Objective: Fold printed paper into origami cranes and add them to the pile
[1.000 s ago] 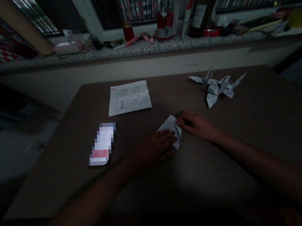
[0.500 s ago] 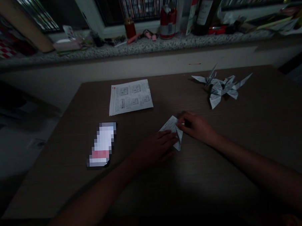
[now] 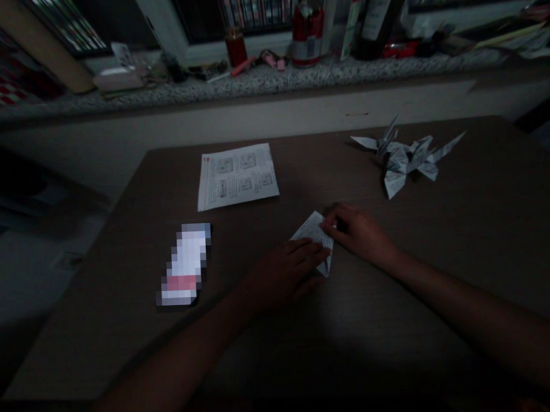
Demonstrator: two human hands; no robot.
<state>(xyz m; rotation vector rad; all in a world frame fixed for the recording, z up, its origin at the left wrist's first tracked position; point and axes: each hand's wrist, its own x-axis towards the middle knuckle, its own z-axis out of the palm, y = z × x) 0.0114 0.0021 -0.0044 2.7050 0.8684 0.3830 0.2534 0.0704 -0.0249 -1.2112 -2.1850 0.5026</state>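
A small folded piece of printed paper [image 3: 313, 224] lies on the dark wooden table, its top corner pointing away from me. Across its lower left part my left hand [image 3: 289, 267] rests flat, fingers stretched out, with fingertips on a folded flap. My right hand [image 3: 355, 230] pinches the paper's right edge between thumb and curled fingers. Part of the paper is hidden under the left fingers. Folded paper cranes [image 3: 403, 164] made of similar printed paper sit at the far right of the table.
A printed sheet [image 3: 238, 176] lies at the back left. Nearer me is a phone [image 3: 185, 264] with its screen lit and blurred. Along the granite windowsill [image 3: 260, 84] stand a red can [image 3: 307, 34], a dark bottle [image 3: 376, 22], a jar [image 3: 236, 47] and small clutter.
My left fingertips have slid slightly right and press over the flap, which now lies flatter. The right hand keeps its pinch in nearly the same spot. The view has shifted a little.
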